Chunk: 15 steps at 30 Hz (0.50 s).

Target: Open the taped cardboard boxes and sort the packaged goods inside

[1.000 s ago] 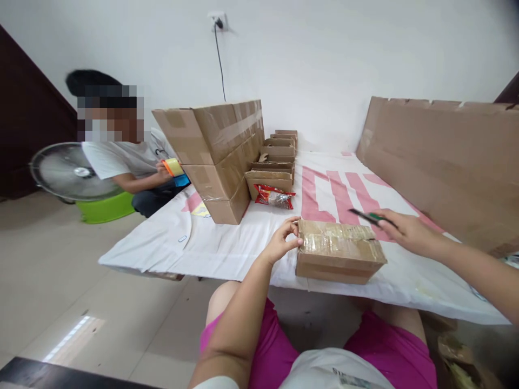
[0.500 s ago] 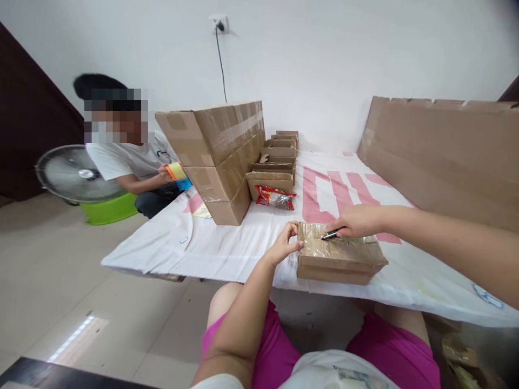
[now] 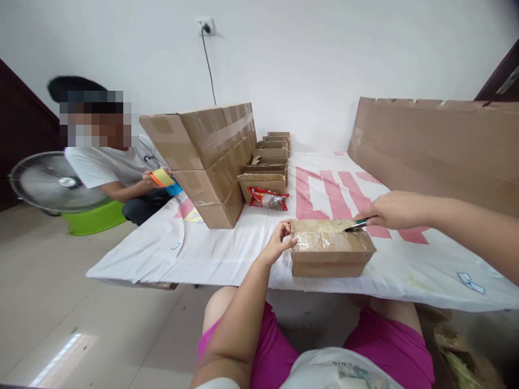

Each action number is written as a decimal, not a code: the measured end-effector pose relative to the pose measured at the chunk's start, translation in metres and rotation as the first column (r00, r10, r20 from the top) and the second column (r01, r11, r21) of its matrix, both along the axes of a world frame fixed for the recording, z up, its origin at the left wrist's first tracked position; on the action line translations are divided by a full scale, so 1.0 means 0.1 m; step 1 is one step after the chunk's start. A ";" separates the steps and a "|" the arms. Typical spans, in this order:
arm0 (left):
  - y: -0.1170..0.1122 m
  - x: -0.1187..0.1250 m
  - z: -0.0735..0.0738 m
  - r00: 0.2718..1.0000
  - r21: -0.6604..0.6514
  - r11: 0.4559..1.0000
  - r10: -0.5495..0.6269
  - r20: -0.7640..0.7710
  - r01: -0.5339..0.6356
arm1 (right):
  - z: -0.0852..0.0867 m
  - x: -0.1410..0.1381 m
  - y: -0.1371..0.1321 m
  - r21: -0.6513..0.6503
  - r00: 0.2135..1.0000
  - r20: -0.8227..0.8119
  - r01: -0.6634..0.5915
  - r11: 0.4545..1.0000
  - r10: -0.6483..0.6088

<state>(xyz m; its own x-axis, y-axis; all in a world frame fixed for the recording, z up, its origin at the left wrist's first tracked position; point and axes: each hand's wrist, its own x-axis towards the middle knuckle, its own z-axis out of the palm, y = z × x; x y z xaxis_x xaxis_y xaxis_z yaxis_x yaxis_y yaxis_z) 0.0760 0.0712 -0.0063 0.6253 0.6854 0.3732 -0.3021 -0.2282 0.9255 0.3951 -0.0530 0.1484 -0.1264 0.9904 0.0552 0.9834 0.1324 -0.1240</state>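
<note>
A small taped cardboard box [image 3: 330,249] lies at the near edge of a low table covered by a white and pink sheet [image 3: 227,246]. My left hand [image 3: 278,243] pinches the box's left top corner with closed fingers. My right hand [image 3: 389,211] is closed on a green-handled knife [image 3: 357,225]. The knife's blade rests on the box's top at its far right edge.
A stack of large taped cartons [image 3: 206,156] stands at the left of the table, with a row of small open boxes [image 3: 265,167] and a red snack packet [image 3: 266,199] beside it. Flat cardboard [image 3: 438,148] leans at right. Another person [image 3: 113,167] holding tape sits by a fan [image 3: 48,183].
My right hand came in from the right with the knife, reached the middle of the box top, then drew back to the box's far right edge. My left hand kept its hold.
</note>
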 end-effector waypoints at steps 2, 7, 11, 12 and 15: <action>0.00 0.00 0.00 1.000 -0.009 1.000 -0.011 0.011 0.011 | 0.07 -0.17 0.03 -0.097 0.997 0.037 -0.059 0.994 0.063; 0.00 -0.03 0.00 0.998 0.062 0.996 -0.065 -0.017 0.066 | 0.14 -0.59 0.13 -0.351 0.962 0.156 -0.157 0.923 0.223; 0.01 -0.04 0.00 0.995 0.147 0.986 -0.062 -0.082 0.074 | 0.22 -0.65 0.16 -0.376 0.969 0.143 -0.136 0.916 0.203; 0.02 -0.04 0.00 0.994 0.153 0.985 -0.062 -0.093 0.076 | 0.26 -0.65 0.16 -0.393 0.975 0.125 -0.122 0.912 0.185; 0.02 -0.03 -0.02 0.993 0.142 0.987 -0.063 -0.100 0.077 | 0.35 -0.67 0.18 -0.403 0.979 0.136 -0.085 0.911 0.152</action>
<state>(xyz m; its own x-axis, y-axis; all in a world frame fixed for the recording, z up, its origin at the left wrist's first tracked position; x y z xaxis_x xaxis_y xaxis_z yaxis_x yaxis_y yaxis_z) 0.0734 0.0731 -0.0081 0.7073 0.5811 0.4026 -0.2347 -0.3442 0.9091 0.3282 -0.0348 0.1839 -0.2186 0.9045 -0.3663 0.9744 0.2226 -0.0318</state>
